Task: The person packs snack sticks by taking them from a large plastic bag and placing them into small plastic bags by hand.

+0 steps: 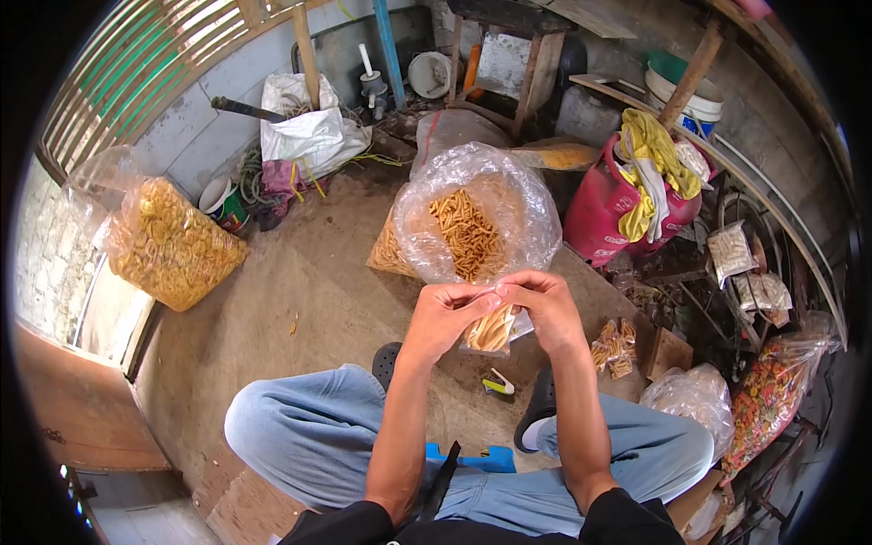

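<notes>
My left hand [442,318] and my right hand [545,309] meet in front of me, thumbs and fingertips pinching the top edge of a small clear plastic bag [490,331]. Pale brown snack sticks fill its lower part, which hangs below my fingers. Just beyond my hands stands a large clear plastic bag [536,204], its mouth wide apart, showing many brown snack sticks [467,234] inside. On the floor below the small bag lies a green and white stapler [498,383]. Several small filled packets [615,348] lie to the right of my right hand.
A big bag of yellow snacks [173,245] stands at the left. Pink gas cylinders [595,204] with yellow cloths [658,154] are at the right, near a bag of colourful snacks [767,391]. A white sack [313,136] sits at the back left.
</notes>
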{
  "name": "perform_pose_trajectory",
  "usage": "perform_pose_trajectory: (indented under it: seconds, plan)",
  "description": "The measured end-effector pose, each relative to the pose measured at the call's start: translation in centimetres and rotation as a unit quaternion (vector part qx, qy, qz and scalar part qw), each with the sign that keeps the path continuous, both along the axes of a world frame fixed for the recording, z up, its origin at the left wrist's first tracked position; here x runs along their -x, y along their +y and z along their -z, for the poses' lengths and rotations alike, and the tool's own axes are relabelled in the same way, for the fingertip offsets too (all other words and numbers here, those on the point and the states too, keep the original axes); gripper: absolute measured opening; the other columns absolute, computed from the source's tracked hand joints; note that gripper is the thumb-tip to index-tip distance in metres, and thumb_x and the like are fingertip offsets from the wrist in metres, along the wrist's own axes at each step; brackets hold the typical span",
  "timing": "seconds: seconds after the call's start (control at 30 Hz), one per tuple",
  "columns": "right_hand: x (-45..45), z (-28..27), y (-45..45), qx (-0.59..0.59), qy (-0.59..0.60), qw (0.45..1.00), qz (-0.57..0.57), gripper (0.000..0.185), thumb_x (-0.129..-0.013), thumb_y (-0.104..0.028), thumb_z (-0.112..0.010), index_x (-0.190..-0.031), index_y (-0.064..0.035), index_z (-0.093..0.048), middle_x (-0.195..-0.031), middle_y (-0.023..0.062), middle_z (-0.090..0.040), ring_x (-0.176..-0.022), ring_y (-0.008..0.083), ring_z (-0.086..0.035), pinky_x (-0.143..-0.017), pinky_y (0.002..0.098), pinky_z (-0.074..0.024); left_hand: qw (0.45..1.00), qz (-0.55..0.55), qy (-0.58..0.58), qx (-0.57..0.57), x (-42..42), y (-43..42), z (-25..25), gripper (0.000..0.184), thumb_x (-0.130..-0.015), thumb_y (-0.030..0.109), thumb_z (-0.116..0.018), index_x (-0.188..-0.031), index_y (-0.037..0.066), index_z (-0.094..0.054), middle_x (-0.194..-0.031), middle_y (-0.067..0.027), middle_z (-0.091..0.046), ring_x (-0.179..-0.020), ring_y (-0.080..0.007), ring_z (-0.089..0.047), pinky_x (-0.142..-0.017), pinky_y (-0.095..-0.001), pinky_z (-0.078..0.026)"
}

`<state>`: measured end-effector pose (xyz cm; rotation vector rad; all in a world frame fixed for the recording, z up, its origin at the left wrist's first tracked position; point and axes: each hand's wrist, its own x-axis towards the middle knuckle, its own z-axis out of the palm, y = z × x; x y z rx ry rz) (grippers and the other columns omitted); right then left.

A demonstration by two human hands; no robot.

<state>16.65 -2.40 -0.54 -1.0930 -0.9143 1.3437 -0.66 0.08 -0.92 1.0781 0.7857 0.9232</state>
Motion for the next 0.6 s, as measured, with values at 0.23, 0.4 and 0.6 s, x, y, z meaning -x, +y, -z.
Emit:
perform_pose_trajectory:
  seconds: [0.23,0.4,0.6]
  plan:
    - [-0.4,0.0,0.1,0.101,0.092,0.99,-0.031,0.016,-0.074,-0.008,-0.076,-0.088,-0.0028,-0.07,-0.079,0.0045,-0.068,-0.066,0.0081,-0.057,-0.057,0.0215,-0.0409,0.999,0.023,0.01,-0.024,0.0,0.1,0.5,0.02,-0.086,0.007,-0.067,-0.102,-0.005,-0.067,-0.09,-0.0071,-0.068,-0.079,-0.0092,-0.062,-0.07,-0.0219,-0.05]
    - [0.2,-1.0,-0.2,0.071,0.011,0.997,-0.019,0.017,-0.076,-0.009,-0.076,-0.089,-0.001,-0.07,-0.081,0.0054,-0.069,-0.069,0.0088,-0.059,-0.061,0.0226,-0.0445,0.997,0.004,0.032,-0.069,0.0,0.2,1.3,0.02,-0.087,0.01,-0.066,-0.101,-0.005,-0.067,-0.088,-0.0057,-0.068,-0.077,-0.0074,-0.061,-0.067,-0.021,-0.049]
    - [0.6,-1.5,-0.3,0.014,-0.015,1.0,-0.02,0.016,-0.077,-0.006,-0.075,-0.091,0.0006,-0.07,-0.082,0.0057,-0.068,-0.074,0.0101,-0.061,-0.073,0.0237,-0.0493,0.989,0.01,0.099,-0.113,-0.2,0.1,0.8,0.021,-0.088,0.015,-0.066,-0.098,-0.003,-0.067,-0.083,-0.0017,-0.067,-0.073,-0.0041,-0.057,-0.063,-0.0195,-0.046]
